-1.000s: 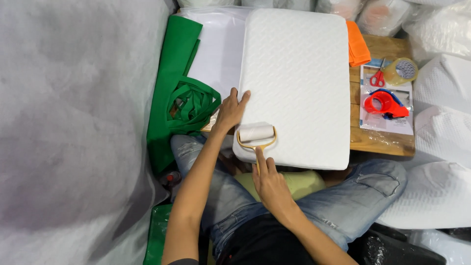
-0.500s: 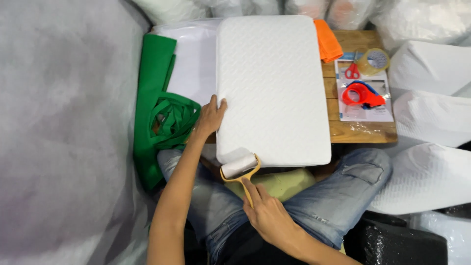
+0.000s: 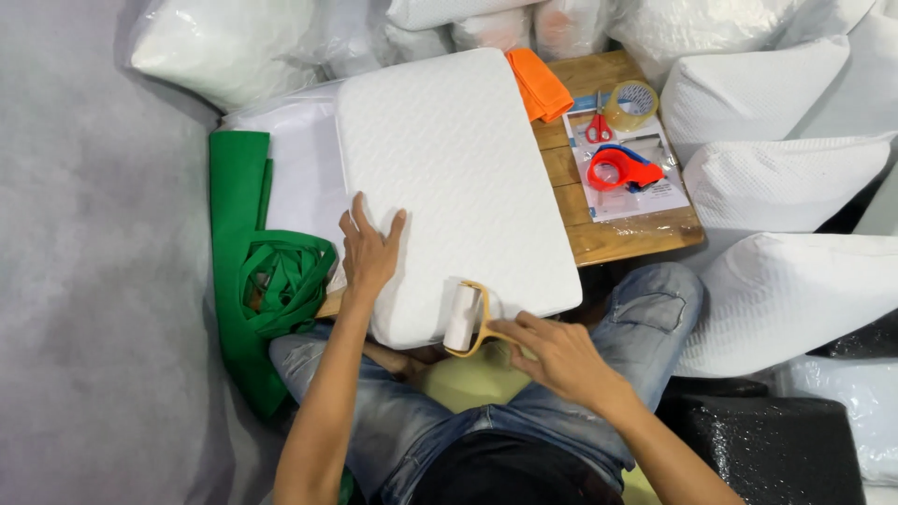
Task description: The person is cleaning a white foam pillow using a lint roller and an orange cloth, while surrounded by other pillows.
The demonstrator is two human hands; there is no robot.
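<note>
White quilted fabric covers the cushion [image 3: 458, 187] that fills the middle of the frame, lying across the wooden surface [image 3: 622, 238] and your knees. Your left hand [image 3: 369, 248] rests flat on its lower left part, fingers spread and released. Your right hand [image 3: 561, 355], lower centre, has its fingers clenched round the tan handle of a lint roller [image 3: 465, 318], whose white roll lies against the cushion's near edge. Green fabric [image 3: 267, 281] is bunched just left of the cushion. At upper right, red scissors [image 3: 599, 128], a tape roll [image 3: 632, 103] and a red tape dispenser [image 3: 622, 168] sit on the surface.
</note>
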